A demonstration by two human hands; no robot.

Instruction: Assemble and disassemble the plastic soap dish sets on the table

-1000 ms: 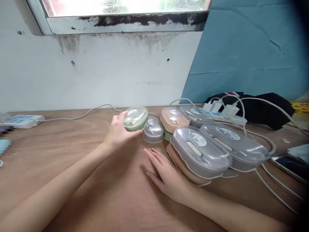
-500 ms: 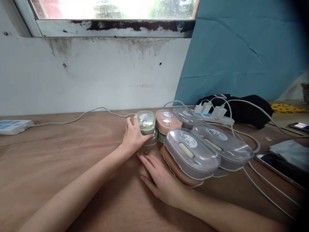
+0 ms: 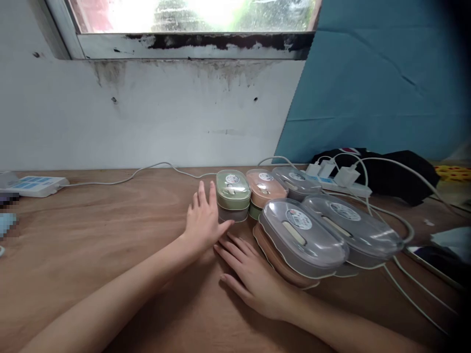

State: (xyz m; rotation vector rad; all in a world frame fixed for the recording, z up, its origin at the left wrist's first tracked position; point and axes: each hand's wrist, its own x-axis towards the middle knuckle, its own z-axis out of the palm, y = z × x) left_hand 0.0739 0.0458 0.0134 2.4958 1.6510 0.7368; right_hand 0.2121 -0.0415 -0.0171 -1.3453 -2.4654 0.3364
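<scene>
My left hand (image 3: 203,218) is open, fingers spread, just left of a small green lunch box (image 3: 233,190) with a clear lid. That box sits on a small grey lunch box (image 3: 233,214). Flat near the table top lies my right hand (image 3: 253,277), open and holding nothing, beside a larger brown box (image 3: 281,262). On the brown one rests a large grey lunch box (image 3: 312,252) with a clear lid. A pink lunch box (image 3: 265,189) stands on a green one (image 3: 255,211), right of the left hand's stack.
Another large grey box (image 3: 362,235) and a smaller grey box (image 3: 296,181) stand at the right. White cables (image 3: 405,289) run past them from a power strip (image 3: 340,185) with plugs. Black cloth (image 3: 401,171) lies behind; a second strip (image 3: 39,185) is far left.
My left hand has let go of the small green box and opened beside it. That box now sits squarely over the small grey one. The view has shifted left.
</scene>
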